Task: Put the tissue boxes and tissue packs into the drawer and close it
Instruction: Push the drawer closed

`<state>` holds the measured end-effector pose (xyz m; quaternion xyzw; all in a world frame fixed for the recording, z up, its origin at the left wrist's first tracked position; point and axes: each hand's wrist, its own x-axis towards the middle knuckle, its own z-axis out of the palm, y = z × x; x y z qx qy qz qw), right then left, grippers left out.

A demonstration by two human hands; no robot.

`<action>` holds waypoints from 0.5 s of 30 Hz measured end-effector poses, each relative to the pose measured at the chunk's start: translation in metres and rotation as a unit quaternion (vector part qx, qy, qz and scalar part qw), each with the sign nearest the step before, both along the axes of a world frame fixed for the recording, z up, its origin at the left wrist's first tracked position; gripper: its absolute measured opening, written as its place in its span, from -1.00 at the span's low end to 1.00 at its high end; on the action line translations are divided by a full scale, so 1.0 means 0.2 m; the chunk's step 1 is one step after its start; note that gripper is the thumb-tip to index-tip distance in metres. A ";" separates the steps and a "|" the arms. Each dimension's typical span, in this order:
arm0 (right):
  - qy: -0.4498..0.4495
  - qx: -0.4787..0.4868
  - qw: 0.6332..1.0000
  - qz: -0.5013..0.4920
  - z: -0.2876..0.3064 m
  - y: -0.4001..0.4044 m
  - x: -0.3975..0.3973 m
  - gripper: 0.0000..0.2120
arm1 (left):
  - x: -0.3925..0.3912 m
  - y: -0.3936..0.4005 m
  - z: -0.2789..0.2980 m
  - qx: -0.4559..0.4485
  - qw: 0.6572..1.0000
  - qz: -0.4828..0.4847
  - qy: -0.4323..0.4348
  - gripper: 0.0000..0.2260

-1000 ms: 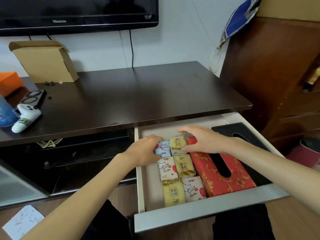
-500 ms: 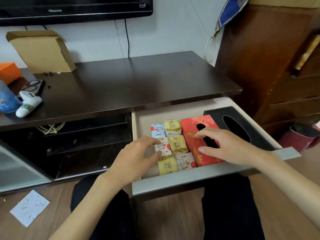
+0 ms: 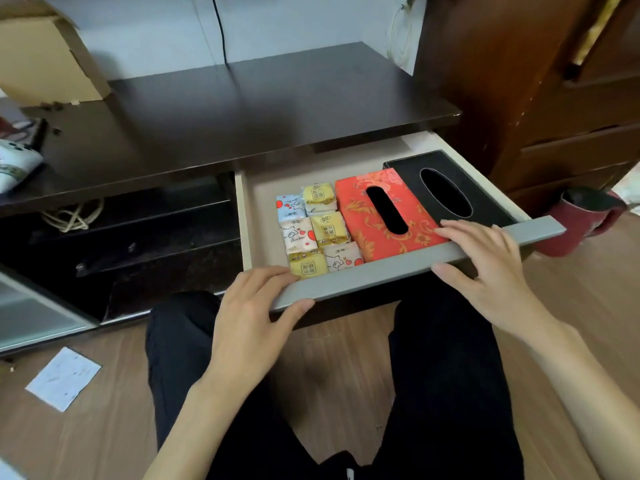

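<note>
I see a dark wood-look worktop with a soft sheen. The drawer has smooth matt beige walls and a matt grey front. In it lie shiny plastic-wrapped packs, a red box in patterned cloth, and a black box that looks like stitched leather. Below the drawer, the floor is smooth wood.

A: What is the person wearing?
B: Black trousers on both legs. Both forearms are bare, with no sleeves in view.
A: And the hands?
B: The left hand and right hand are bare too.
</note>
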<state>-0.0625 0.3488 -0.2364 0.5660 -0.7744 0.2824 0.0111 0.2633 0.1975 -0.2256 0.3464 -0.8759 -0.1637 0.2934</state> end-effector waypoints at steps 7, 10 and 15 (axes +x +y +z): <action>0.017 -0.013 1.000 -0.019 -0.03 -0.07 0.00 -0.45 | -0.02 -0.05 -0.03 -0.017 1.000 0.010 0.004 -0.63; 0.021 -0.017 0.999 -0.019 -0.03 -0.12 -0.02 -0.44 | -0.04 -0.10 -0.03 -0.019 1.000 0.011 0.009 -0.64; 0.033 -0.028 0.999 -0.015 -0.03 -0.25 -0.08 -0.44 | -0.10 -0.23 -0.03 -0.017 1.000 0.020 0.002 -0.64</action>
